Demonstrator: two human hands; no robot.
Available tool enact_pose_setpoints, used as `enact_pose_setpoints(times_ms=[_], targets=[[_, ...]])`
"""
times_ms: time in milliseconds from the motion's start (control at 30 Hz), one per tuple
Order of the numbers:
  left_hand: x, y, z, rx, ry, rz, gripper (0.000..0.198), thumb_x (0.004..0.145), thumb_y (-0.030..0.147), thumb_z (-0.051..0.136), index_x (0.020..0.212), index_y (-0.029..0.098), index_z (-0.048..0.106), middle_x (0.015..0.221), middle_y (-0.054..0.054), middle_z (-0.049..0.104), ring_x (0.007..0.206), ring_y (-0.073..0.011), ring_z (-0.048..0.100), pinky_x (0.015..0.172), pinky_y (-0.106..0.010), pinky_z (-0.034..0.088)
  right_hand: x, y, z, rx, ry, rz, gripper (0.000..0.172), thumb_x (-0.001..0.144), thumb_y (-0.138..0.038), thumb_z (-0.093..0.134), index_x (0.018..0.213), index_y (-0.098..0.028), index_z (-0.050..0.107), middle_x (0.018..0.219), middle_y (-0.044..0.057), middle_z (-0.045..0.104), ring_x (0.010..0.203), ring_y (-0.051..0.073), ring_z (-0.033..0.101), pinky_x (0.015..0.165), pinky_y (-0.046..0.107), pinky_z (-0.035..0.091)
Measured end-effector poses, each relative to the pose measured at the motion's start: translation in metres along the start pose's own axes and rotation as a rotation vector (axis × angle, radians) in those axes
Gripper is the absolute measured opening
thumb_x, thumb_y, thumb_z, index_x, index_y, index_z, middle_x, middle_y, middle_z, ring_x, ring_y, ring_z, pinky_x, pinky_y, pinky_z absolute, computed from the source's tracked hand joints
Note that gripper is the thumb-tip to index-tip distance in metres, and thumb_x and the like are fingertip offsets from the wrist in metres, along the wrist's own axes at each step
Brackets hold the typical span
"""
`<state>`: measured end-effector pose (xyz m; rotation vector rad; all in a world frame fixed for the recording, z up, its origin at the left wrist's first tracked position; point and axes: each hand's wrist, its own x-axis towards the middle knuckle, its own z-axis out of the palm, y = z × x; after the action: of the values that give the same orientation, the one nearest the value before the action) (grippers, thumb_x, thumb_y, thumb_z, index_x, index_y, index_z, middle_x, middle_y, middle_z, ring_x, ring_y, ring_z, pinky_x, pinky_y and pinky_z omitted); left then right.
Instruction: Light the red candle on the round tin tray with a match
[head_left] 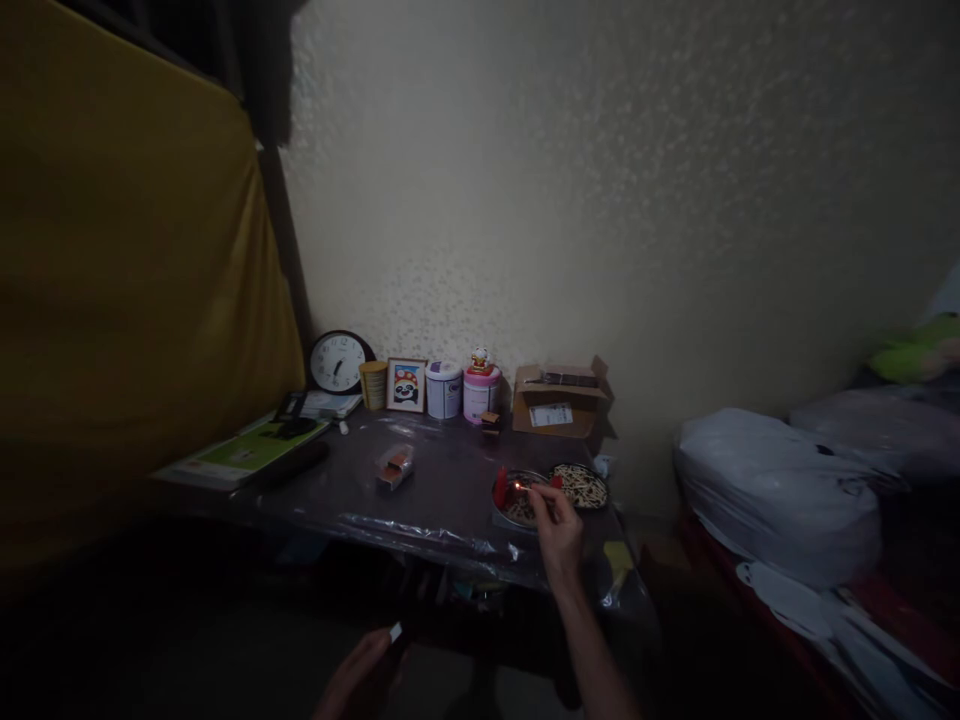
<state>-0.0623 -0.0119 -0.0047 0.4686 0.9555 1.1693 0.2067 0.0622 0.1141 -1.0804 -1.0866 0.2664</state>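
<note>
My right hand (556,528) reaches over the dark table (442,500) and pinches a thin lit stick (527,490). Its glowing tip touches a small red candle (500,487) on a round patterned dish (517,507). A second round dish (579,485) lies just right of it. My left hand (367,672) hangs low in the dark below the table edge, closed around a small box-like thing with a pale end (395,631) that I cannot name.
Along the wall stand a round clock (337,362), a yellow tin (373,384), a panda picture (406,386), two canisters (444,389) and an open cardboard box (559,400). Books (244,452) lie at left, a small packet (394,466) mid-table. Bundled bedding (776,492) is right.
</note>
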Motion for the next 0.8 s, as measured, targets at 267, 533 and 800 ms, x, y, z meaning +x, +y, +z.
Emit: enact_pose_setpoints(times_ms=[267, 533, 800], targets=[[0.006, -0.001, 0.007, 0.033, -0.025, 0.012, 0.037, 0.047, 0.046, 0.073, 0.072, 0.020, 0.066, 0.075, -0.006, 0.069, 0.097, -0.0317, 0.056, 0.083, -0.042, 0.042, 0.010, 0.012, 0.007, 0.014, 0.002, 0.007, 0.021, 0.072, -0.037, 0.061, 0.075, -0.016, 0.062, 0.075, 0.005, 0.066, 0.070, 0.018, 0.061, 0.067, 0.030, 0.049], [0.013, -0.004, 0.003, 0.054, 0.003, -0.008, 0.041, 0.045, 0.050, 0.072, 0.072, 0.021, 0.065, 0.071, -0.005, 0.068, 0.092, -0.0310, 0.057, 0.081, -0.042, 0.039, 0.019, 0.018, 0.017, -0.038, -0.030, -0.076, 0.019, 0.075, -0.036, 0.058, 0.076, -0.017, 0.062, 0.074, 0.004, 0.064, 0.071, 0.017, 0.060, 0.068, 0.029, 0.048], [0.018, -0.005, -0.003, 0.021, -0.038, -0.036, 0.040, 0.045, 0.050, 0.074, 0.071, 0.021, 0.067, 0.076, -0.004, 0.068, 0.088, -0.0279, 0.057, 0.081, -0.040, 0.040, 0.023, 0.024, 0.025, -0.094, -0.052, -0.063, 0.019, 0.076, -0.035, 0.056, 0.079, -0.017, 0.062, 0.076, 0.004, 0.065, 0.072, 0.017, 0.062, 0.068, 0.030, 0.049]])
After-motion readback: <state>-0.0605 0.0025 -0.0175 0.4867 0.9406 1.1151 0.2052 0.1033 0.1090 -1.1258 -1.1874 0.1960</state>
